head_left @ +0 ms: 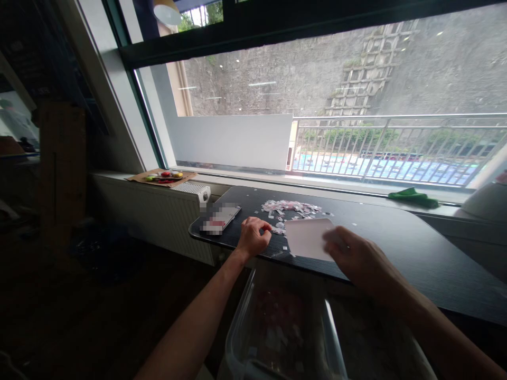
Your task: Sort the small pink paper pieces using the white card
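My left hand (254, 237) is just over the front edge of the dark table (380, 248), its fingers curled and pinched together. Whatever it may hold is too small to make out. Small paper scraps (291, 207) lie in a loose heap beyond it, with a few more beside its fingertips. My right hand (352, 254), its fingertips blurred, grips the right edge of a pale pink sheet of paper (308, 238). That sheet is low over the table, near the scraps. Below the table edge is a clear plastic bin (240, 322) with paper scraps inside.
A partly blurred flat box (229, 215) lies at the table's left corner. Left of the table is a white radiator (170, 216), with small coloured items on cardboard (138, 178) above it. A green cloth (412, 197) rests on the windowsill.
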Action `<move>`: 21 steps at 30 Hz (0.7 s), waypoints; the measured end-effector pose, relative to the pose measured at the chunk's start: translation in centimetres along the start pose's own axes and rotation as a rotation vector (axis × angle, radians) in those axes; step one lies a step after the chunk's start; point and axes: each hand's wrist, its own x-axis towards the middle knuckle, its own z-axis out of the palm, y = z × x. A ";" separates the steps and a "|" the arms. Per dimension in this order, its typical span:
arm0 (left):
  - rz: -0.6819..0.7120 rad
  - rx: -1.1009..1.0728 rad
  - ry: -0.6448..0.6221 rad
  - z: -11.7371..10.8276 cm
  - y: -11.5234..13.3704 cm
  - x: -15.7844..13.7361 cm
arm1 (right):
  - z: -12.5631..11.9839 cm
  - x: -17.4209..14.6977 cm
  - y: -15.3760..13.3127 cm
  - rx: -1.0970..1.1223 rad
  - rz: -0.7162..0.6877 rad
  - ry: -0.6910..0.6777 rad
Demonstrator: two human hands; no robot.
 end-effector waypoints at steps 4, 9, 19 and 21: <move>0.038 0.008 0.022 0.1 -0.1 -0.1 | -0.4 -0.4 0.0 0.025 0.024 0.022; 0.057 0.007 0.031 0.1 -0.3 -0.1 | -0.5 -0.8 1.9 0.079 0.115 0.008; 0.093 0.026 0.025 0.0 -0.6 -0.1 | 1.3 -0.3 5.2 0.505 0.327 0.111; 0.099 0.028 0.027 0.0 -0.7 -0.1 | 2.1 0.0 5.4 0.494 0.356 0.062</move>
